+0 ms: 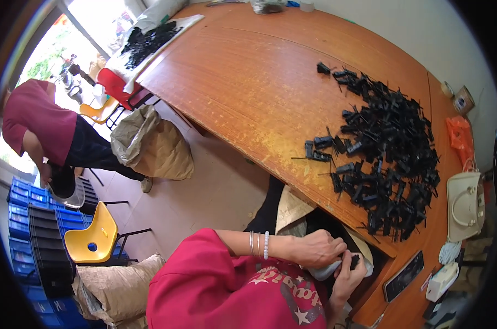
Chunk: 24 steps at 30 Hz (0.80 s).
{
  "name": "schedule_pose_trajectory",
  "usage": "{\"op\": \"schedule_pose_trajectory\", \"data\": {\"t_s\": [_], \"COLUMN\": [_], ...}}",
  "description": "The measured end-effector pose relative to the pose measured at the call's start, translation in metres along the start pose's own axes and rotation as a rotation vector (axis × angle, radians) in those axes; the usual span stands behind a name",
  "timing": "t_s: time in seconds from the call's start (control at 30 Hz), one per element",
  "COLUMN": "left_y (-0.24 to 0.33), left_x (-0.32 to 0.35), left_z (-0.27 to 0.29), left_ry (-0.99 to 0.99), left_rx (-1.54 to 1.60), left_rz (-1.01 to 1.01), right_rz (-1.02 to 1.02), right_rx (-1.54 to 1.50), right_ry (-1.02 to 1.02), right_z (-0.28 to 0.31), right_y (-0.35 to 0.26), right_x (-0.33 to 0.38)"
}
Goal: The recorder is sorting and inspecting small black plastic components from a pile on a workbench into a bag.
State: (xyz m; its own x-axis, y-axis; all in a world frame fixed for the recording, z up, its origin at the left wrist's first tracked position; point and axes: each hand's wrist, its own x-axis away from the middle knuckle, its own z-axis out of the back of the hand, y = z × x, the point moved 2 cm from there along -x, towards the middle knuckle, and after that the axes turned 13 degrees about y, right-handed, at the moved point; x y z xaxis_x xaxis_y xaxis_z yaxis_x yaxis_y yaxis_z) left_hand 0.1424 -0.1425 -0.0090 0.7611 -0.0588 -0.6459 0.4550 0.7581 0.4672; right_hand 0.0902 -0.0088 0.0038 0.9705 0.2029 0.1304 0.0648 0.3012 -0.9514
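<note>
Both hands are close together in front of me, just off the table's near edge. My left hand [317, 248], with bracelets on its wrist, is closed, its fingertips meeting the right hand's; what they pinch is hidden. My right hand [349, 278] grips a small black plastic part [355, 261] between thumb and fingers. Below the hands is an open sack [293, 211] with a pale lining, and its inside looks dark. To the right, a large heap of black plastic parts with thin prongs [388, 148] is spread over the wooden table [248, 82].
A phone [403, 277], a white handbag [465, 207] and an orange plastic bag [459, 134] lie along the right. A paper sack [169, 148], a yellow chair [103, 233] and blue crates [26, 219] stand left. Another person [45, 120] bends over a black bin there.
</note>
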Motion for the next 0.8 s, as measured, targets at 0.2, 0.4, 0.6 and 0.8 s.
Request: {"op": "schedule_pose_trajectory", "data": {"t_s": [0.2,0.4,0.6,0.8], "left_y": [-0.008,-0.103,-0.142,-0.135], "left_x": [-0.004,-0.02,-0.003,0.008], "left_z": [0.017,0.086,0.102,0.109], "left_ry": [-0.04,0.575,0.319,0.402], "left_rx": [0.096,-0.502,-0.645,-0.511], "left_rz": [0.304,0.389,0.722,0.769], "right_rz": [0.081,0.085,0.064,0.042], "right_rx": [0.013,-0.047,-0.012,0.002], "right_ry": [-0.01,0.039,-0.071,-0.123], "right_z": [0.004,0.009,0.004,0.001], "right_y": [-0.009,-0.012,-0.004,-0.007], "right_x": [-0.007,-0.001,0.005,0.003]}}
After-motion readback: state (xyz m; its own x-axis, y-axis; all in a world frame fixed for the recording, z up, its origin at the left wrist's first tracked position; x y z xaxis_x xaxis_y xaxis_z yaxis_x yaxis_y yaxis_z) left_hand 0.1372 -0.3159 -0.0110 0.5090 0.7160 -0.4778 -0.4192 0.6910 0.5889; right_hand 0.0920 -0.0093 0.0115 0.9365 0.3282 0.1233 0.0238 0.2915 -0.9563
